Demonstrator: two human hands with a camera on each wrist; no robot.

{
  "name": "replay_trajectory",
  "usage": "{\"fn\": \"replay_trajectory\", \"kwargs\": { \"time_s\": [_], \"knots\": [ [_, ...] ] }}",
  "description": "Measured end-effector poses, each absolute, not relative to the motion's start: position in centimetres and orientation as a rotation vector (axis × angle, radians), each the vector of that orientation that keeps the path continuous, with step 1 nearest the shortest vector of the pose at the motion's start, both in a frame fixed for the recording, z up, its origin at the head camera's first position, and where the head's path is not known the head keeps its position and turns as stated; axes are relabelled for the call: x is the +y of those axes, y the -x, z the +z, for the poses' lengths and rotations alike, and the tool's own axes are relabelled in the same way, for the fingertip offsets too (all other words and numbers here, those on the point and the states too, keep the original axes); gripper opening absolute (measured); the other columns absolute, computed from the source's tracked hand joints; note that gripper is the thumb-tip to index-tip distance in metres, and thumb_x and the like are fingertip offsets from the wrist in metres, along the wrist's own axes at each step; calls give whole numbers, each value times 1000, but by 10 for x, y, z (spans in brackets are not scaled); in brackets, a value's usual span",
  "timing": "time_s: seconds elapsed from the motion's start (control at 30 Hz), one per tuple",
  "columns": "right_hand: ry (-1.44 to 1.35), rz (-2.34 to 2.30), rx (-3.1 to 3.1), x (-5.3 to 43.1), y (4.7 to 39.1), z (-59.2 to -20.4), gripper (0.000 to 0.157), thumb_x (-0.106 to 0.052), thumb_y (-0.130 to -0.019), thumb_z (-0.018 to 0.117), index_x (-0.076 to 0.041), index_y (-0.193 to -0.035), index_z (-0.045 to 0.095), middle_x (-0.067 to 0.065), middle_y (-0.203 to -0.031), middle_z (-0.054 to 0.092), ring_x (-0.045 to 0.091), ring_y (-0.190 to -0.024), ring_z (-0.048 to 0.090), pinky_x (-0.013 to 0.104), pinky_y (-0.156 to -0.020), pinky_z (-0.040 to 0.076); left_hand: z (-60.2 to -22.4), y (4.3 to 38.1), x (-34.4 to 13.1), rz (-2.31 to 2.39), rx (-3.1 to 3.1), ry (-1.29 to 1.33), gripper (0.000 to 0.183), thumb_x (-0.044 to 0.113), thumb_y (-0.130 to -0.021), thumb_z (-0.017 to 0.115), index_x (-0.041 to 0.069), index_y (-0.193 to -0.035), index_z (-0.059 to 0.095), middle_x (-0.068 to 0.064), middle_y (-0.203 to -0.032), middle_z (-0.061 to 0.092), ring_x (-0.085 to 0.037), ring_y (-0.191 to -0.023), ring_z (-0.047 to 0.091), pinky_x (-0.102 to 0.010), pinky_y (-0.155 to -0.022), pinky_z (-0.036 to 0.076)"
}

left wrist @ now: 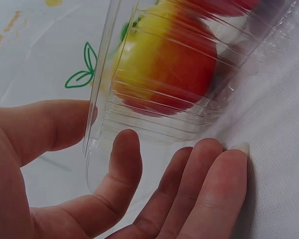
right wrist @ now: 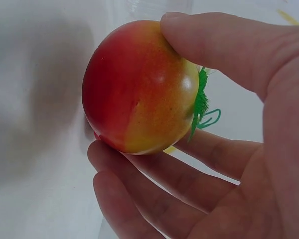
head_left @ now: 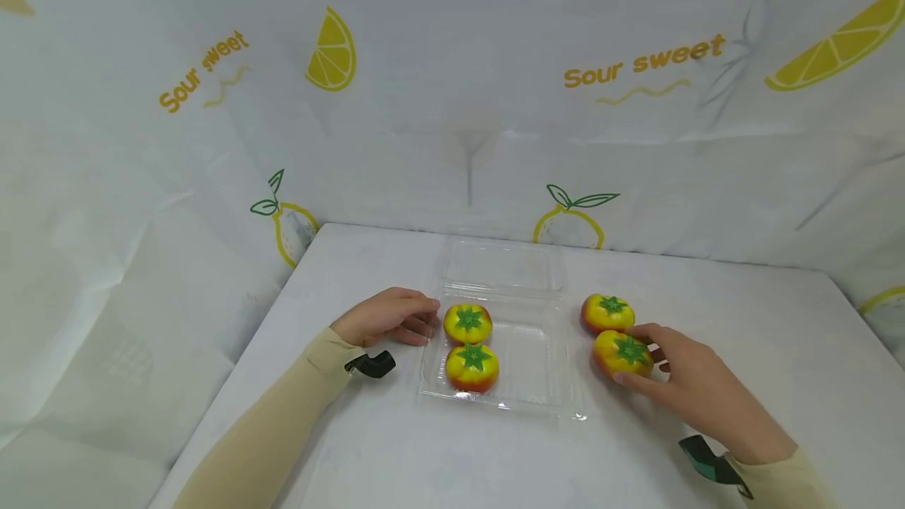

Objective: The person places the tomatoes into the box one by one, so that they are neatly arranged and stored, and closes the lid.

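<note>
My right hand (head_left: 682, 379) grips a red-and-yellow artificial tomato (right wrist: 139, 89) with a green star-shaped leaf top, thumb on one side and fingers on the other. Just behind it sits another such tomato (head_left: 608, 313). A clear plastic clamshell container (head_left: 530, 360) lies with its lid (head_left: 505, 264) folded back. In its left half are two tomatoes, a rear one (head_left: 467, 324) and a front one (head_left: 472, 368). At the container's left edge, my left hand (head_left: 389, 317) pinches the rim (left wrist: 97, 74) between thumb and index finger, the other fingers resting low beside the wall.
The container and tomatoes stand on a white-covered table (head_left: 353, 446). Behind and to the left hangs a white cloth (head_left: 424, 100) printed with lemons and lettering. Dark straps (head_left: 371, 364) sit at both wrists.
</note>
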State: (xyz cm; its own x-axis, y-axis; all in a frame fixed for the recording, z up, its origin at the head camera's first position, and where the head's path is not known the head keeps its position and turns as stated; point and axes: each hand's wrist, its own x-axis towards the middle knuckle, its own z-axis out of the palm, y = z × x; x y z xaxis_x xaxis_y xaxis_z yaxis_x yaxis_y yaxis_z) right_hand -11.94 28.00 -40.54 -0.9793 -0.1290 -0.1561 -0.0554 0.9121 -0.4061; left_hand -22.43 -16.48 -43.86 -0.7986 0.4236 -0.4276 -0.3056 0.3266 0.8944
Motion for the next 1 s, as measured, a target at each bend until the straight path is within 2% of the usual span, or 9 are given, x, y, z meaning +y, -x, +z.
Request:
{"fn": "replay_trajectory", "kwargs": {
  "time_s": [0.27, 0.5, 0.67, 0.8, 0.9, 1.0],
  "knots": [
    [179, -604, 2938, 281, 118, -394, 82, -55, -87, 87, 0, -142, 59, 24, -129, 71, 30, -99, 69, 52, -80, 67, -441, 225, -166, 1521, 1977, -107, 41, 37, -106, 68, -1, -121, 73, -13, -115, 74, -21, -97, 74, -35, -89, 69],
    [285, -651, 2986, 272, 122, -379, 77, -51, -89, 88, -2, -142, 60, 21, -130, 71, 33, -103, 71, 54, -84, 66, -442, 226, -166, 1527, 1972, -102, 40, 37, -106, 69, 0, -120, 73, -13, -114, 75, -22, -97, 74, -35, -89, 69],
    [358, -678, 2995, 257, 130, -371, 74, -52, -90, 87, -6, -142, 61, 16, -131, 72, 30, -104, 70, 50, -87, 65, -445, 227, -167, 1526, 1976, -97, 39, 37, -105, 69, 0, -118, 74, -12, -113, 75, -21, -96, 75, -35, -88, 69],
    [424, -722, 2991, 245, 137, -365, 67, -51, -91, 86, -10, -139, 63, 8, -126, 73, 23, -104, 70, 41, -86, 63, -446, 228, -166, 1524, 1981, -93, 39, 37, -106, 69, 0, -118, 74, -13, -112, 75, -21, -96, 75, -35, -88, 69],
    [445, -749, 2972, 236, 143, -362, 64, -51, -93, 85, -11, -138, 63, 5, -123, 74, 21, -104, 70, 40, -86, 63, -446, 227, -167, 1524, 1980, -92, 40, 38, -106, 69, 0, -118, 73, -13, -113, 75, -21, -97, 75, -35, -88, 69],
    [458, -743, 2959, 225, 148, -361, 62, -49, -93, 84, -11, -137, 63, 5, -122, 73, 22, -104, 68, 43, -89, 63, -445, 227, -166, 1528, 1979, -93, 40, 37, -105, 69, 0, -119, 73, -13, -114, 74, -21, -97, 75, -35, -89, 69]
  ]
}}
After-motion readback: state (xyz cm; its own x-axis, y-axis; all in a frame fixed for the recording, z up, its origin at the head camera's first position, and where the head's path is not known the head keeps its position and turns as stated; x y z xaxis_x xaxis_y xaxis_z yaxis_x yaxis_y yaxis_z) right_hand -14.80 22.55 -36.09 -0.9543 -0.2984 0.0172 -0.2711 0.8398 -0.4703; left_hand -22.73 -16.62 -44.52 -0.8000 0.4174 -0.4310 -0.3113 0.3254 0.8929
